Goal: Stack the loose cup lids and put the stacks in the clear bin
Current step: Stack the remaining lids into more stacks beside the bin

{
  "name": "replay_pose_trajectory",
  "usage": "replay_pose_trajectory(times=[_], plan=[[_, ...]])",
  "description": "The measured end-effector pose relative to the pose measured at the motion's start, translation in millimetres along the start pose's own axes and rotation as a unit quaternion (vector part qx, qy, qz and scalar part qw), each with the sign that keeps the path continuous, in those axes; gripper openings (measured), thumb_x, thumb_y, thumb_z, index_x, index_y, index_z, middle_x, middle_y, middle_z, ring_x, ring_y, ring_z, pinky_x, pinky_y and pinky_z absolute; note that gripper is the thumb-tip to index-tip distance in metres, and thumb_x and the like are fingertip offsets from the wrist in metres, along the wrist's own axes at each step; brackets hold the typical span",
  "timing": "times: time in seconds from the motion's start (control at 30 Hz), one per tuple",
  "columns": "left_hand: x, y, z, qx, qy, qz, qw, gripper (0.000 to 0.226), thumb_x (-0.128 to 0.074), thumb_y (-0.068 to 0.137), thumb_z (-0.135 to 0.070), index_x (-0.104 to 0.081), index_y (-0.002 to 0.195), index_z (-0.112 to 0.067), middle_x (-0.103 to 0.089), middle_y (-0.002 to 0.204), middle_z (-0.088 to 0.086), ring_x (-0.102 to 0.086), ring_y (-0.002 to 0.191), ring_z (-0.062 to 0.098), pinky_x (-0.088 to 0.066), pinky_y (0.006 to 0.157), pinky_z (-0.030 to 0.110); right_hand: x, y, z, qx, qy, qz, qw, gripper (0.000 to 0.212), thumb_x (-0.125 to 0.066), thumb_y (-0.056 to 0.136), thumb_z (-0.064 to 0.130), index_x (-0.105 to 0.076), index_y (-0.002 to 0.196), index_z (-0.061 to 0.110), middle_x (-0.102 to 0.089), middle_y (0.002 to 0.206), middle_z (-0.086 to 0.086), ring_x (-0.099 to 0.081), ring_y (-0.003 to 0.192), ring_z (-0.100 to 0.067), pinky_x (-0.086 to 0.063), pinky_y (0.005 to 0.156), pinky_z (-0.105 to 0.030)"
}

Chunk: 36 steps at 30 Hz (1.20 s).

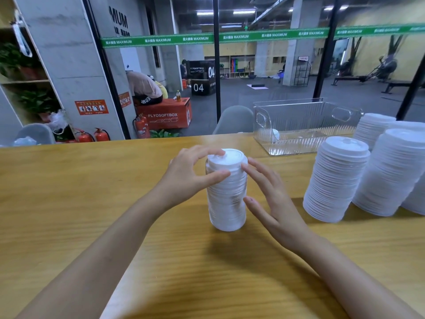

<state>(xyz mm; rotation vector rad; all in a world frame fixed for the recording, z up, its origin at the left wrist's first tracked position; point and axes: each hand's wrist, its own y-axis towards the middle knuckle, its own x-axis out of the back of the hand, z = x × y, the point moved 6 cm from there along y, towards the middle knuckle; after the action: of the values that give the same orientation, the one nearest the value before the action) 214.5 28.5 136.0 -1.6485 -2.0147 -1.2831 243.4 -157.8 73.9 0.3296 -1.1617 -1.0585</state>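
Head view: a tall lid stack (226, 194) stands upright on the worktop (92, 199) between both hands, the left hand (189, 174) curled round its top, the right hand (270, 196) straight-fingered at its right side, with the clear bin (299, 122) beyond, nearer the right hand.

Your wooden tabletop (92, 203) spans the near scene; the middle stack of lids (226, 203) stands upright on it, straight ahead of you; the clear bin (299, 146) sits at the far right, by the far edge; nearer than it, on the right, the tall lid stacks (333, 180) crowd together, touching, the outermost cut by the frame.
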Motion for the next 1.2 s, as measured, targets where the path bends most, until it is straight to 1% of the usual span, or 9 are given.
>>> replay_pose_trajectory(times=[0.23,0.37,0.5,0.63,0.77,0.83,1.0,1.1,1.2], plan=[[-11,-5,3,-0.002,-0.015,0.007,1.000,0.058,-0.059,0.071,-0.070,-0.056,0.124,-0.046,-0.054,0.129,-0.024,-0.045,0.123,0.002,-0.037,0.108,0.038,-3,-2,2,-0.011,0.029,-0.016,0.999,0.053,-0.046,0.098,0.051,-0.031,0.148,0.038,-0.029,0.154,0.012,-0.032,0.141,-0.010,-0.028,0.116,-0.033],[-11,-12,6,0.012,-0.048,-0.015,0.999,0.090,-0.071,0.071,-0.062,-0.027,0.147,-0.043,-0.040,0.143,-0.018,-0.046,0.123,0.003,-0.035,0.095,0.014,6,-2,0,-0.045,0.033,-0.025,0.998,0.070,-0.055,0.090,0.055,-0.021,0.150,0.041,-0.029,0.150,0.026,-0.033,0.140,-0.007,-0.035,0.112,-0.040],[-28,-33,37,0.064,-0.045,0.011,0.997,0.112,-0.080,0.066,-0.052,-0.012,0.153,-0.036,-0.040,0.145,-0.010,-0.052,0.118,0.008,-0.041,0.094,0.024,0,-14,-16,-0.143,-0.022,0.035,0.989,0.094,-0.068,0.081,0.060,-0.017,0.153,0.029,-0.036,0.146,0.013,-0.035,0.137,-0.014,-0.028,0.111,-0.026],[-62,-51,61,0.100,-0.027,0.073,0.992,0.122,-0.082,0.054,-0.059,-0.008,0.150,-0.044,-0.043,0.141,-0.012,-0.059,0.107,0.005,-0.050,0.094,0.032,-27,-23,-23,-0.203,-0.067,0.141,0.967,0.108,-0.076,0.078,0.053,-0.004,0.156,0.030,-0.047,0.144,0.003,-0.035,0.133,-0.018,-0.034,0.105,-0.029],[-73,-48,59,0.089,-0.061,0.053,0.993,0.115,-0.091,0.063,-0.025,-0.017,0.150,-0.035,-0.050,0.121,-0.024,-0.059,0.093,-0.011,-0.044,0.077,0.007,-42,-20,-26,-0.221,-0.100,0.159,0.957,0.104,-0.075,0.077,0.051,-0.003,0.150,0.036,-0.058,0.129,0.006,-0.042,0.125,-0.024,-0.040,0.095,-0.036],[-77,-45,54,0.079,-0.063,0.042,0.994,0.113,-0.091,0.064,-0.018,-0.018,0.149,-0.032,-0.048,0.113,-0.029,-0.057,0.088,-0.016,-0.042,0.071,0.003,-40,-21,-30,-0.239,-0.115,0.154,0.952,0.101,-0.075,0.077,0.050,-0.006,0.150,0.034,-0.060,0.127,0.005,-0.044,0.123,-0.025,-0.039,0.090,-0.035],[-107,-27,36,0.060,-0.091,0.069,0.992,0.113,-0.090,0.064,-0.018,-0.018,0.150,-0.032,-0.049,0.113,-0.026,-0.059,0.090,-0.010,-0.048,0.075,0.011,-8,-34,-44,-0.277,-0.155,0.126,0.940,0.101,-0.075,0.076,0.054,-0.008,0.148,0.033,-0.063,0.125,0.003,-0.049,0.120,-0.027,-0.040,0.083,-0.035],[-132,-12,19,0.046,-0.109,0.095,0.988,0.116,-0.090,0.065,-0.020,-0.014,0.151,-0.033,-0.052,0.116,-0.021,-0.061,0.096,-0.002,-0.048,0.080,0.012,18,-48,-54,-0.309,-0.155,0.097,0.933,0.104,-0.076,0.077,0.052,-0.007,0.151,0.030,-0.064,0.127,0.002,-0.054,0.122,-0.025,-0.047,0.088,-0.037],[-155,0,6,0.035,-0.126,0.110,0.985,0.119,-0.090,0.061,-0.031,-0.014,0.152,-0.032,-0.054,0.123,-0.009,-0.063,0.105,0.012,-0.053,0.090,0.028,40,-62,-56,-0.332,-0.164,0.066,0.926,0.101,-0.072,0.083,0.050,-0.004,0.155,0.029,-0.061,0.131,0.001,-0.052,0.125,-0.022,-0.048,0.087,-0.036]])
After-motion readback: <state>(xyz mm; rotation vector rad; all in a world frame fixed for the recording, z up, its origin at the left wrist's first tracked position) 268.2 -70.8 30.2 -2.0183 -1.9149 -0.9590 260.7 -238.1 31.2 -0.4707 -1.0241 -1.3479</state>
